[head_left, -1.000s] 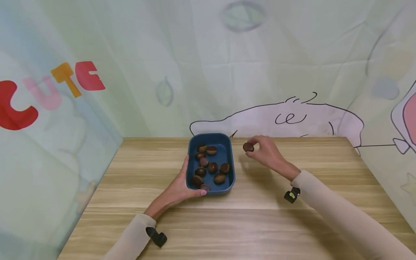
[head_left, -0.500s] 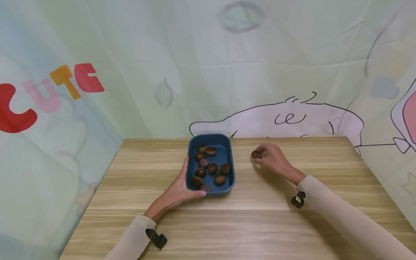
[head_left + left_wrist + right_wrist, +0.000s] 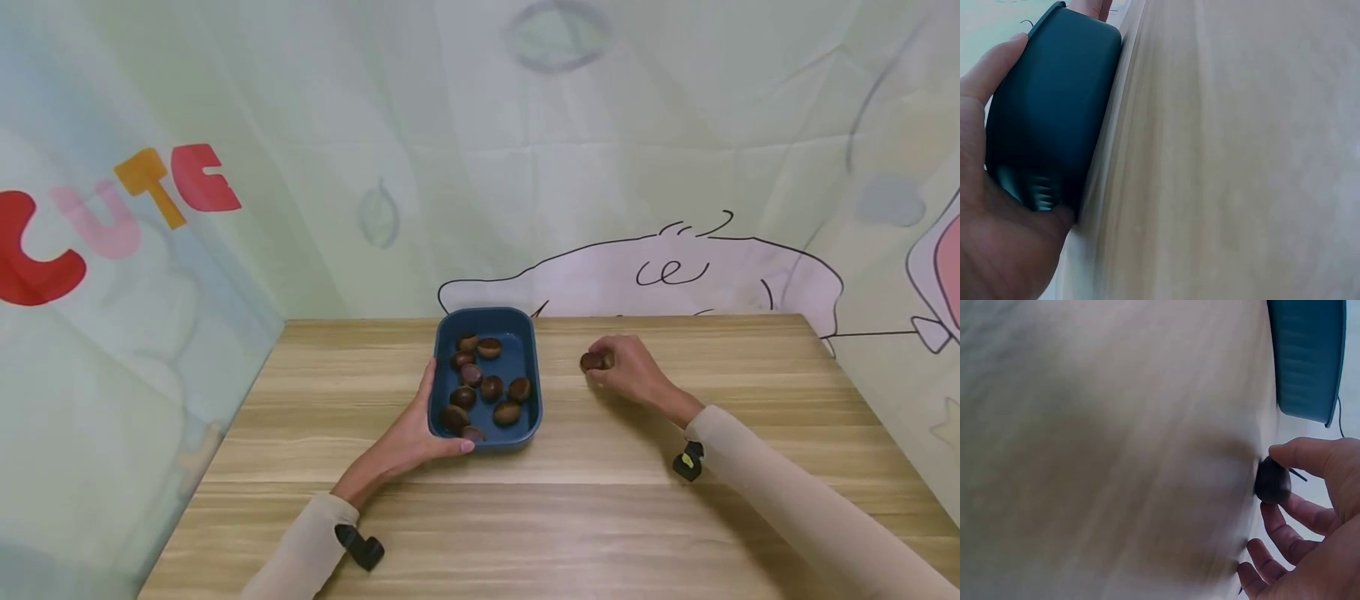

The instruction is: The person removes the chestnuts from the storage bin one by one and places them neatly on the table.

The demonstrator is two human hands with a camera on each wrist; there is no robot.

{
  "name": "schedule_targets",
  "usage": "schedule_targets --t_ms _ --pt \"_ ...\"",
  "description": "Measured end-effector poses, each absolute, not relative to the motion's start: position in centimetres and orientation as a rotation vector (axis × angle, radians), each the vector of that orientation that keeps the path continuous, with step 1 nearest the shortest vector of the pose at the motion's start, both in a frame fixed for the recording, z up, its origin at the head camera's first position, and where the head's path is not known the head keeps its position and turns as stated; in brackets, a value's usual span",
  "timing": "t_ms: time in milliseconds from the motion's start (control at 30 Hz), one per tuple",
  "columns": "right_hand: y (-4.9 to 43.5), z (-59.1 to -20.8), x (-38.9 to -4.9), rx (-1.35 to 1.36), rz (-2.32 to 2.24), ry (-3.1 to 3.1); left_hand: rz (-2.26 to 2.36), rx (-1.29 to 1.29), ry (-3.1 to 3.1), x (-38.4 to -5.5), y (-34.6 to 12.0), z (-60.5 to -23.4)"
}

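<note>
A dark blue rectangular box (image 3: 487,316) stands on the table with several brown chestnuts (image 3: 491,388) inside. My left hand (image 3: 401,437) holds its near left corner, the thumb along the near side and the fingers along the left wall. The left wrist view shows the outer wall of the box (image 3: 1054,100) within that hand's grip. To the right of the box, my right hand (image 3: 636,372) pinches one chestnut (image 3: 591,362) between thumb and fingertips. In the right wrist view this chestnut (image 3: 1272,482) is down at the table surface and appears to touch it.
The wooden table (image 3: 525,525) ends at a printed cloth backdrop (image 3: 337,167) just behind the box. More cloth hangs along the left and right sides. Black wrist cameras (image 3: 360,547) sit at both sleeves.
My right hand has moved right and down with the chestnut, from beside the box's far end to the table surface. The left hand and box have stayed in place.
</note>
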State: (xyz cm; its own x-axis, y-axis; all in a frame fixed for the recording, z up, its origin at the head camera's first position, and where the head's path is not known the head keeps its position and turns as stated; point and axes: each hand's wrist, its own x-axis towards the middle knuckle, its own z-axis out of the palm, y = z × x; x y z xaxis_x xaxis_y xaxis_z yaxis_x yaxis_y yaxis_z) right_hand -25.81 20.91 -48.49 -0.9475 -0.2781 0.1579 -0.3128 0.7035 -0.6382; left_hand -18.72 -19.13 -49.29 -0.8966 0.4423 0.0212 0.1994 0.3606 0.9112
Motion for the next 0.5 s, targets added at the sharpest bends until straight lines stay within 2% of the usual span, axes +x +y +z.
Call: schedule_targets --t_ms 500 --pt "18.8 -44.7 -24.9 0.625 1.081 -2.782 1.552 0.572 2.385 -18.8 -19.2 -49.3"
